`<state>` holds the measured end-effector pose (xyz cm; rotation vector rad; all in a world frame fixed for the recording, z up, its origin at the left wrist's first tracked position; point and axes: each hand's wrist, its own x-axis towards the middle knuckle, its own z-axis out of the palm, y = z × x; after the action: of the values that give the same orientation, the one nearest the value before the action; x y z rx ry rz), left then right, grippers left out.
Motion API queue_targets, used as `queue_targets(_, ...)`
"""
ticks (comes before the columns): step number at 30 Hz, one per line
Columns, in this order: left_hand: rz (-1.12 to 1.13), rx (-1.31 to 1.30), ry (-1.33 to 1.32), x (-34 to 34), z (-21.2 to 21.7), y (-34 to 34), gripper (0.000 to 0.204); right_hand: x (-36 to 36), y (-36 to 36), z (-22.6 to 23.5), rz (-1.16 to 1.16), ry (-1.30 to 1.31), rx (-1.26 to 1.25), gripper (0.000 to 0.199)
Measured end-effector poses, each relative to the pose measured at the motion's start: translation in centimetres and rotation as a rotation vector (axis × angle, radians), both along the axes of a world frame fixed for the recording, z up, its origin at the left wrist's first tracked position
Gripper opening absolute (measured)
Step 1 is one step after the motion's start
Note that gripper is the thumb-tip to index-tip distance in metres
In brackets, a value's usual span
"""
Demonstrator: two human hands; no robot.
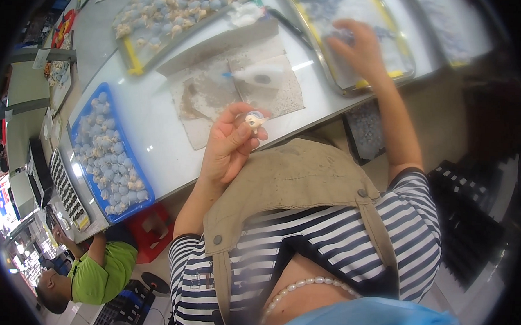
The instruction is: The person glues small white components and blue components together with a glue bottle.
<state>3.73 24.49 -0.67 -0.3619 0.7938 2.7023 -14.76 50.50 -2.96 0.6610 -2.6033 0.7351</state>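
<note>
My left hand [229,141] is closed around a small toy figure [253,122], pinched between thumb and fingers in front of the apron. The figure is cream-coloured with a bluish-grey top and a dark eye-like mark. At the upper right, my right hand [363,51] is over a metal tray [414,67] edged with yellow tape. Its fingers are curved, with a gap between thumb and forefinger, and nothing shows in them. Small bluish-purple parts [321,3] lie in that tray, too blurred to make out.
Stained cardboard [287,94] lies on the white table [173,167]. Many grey-and-cream figures fill a blue tray [108,218] at left and a yellow-taped tray [135,65] at the back. Below the table edge is a dark bin [363,132]. A person in green [107,275] sits at lower left.
</note>
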Motion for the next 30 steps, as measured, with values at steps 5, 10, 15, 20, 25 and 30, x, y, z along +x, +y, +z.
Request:
queue_targets(5,-0.043,-0.056,-0.001,-0.6,0.2,1.3,0.031,-2.3,-0.1,0.0,0.005,-0.271,0.207,0.023)
queue_targets(10,0.004,-0.222,-0.049,-0.8,0.6,2.0,0.03,-1.5,-0.5,0.3,0.054,-0.068,-0.131,0.018)
queue_targets(15,0.076,-0.398,0.02,-1.3,0.4,3.1,0.033,4.7,-3.5,2.8,0.116,-0.388,-0.619,0.015)
queue_targets(20,0.156,-0.502,0.145,-1.3,0.3,2.9,0.039,9.6,-6.7,4.5,0.569,-0.547,-0.599,0.019)
queue_targets(25,0.153,-0.619,0.259,-0.5,1.0,2.4,0.037,11.0,-8.5,4.7,0.502,-0.367,-0.47,0.02)
queue_targets(30,0.22,-0.697,0.296,0.3,1.0,1.5,0.034,12.0,-9.8,5.1,0.497,-0.269,-0.436,0.02)
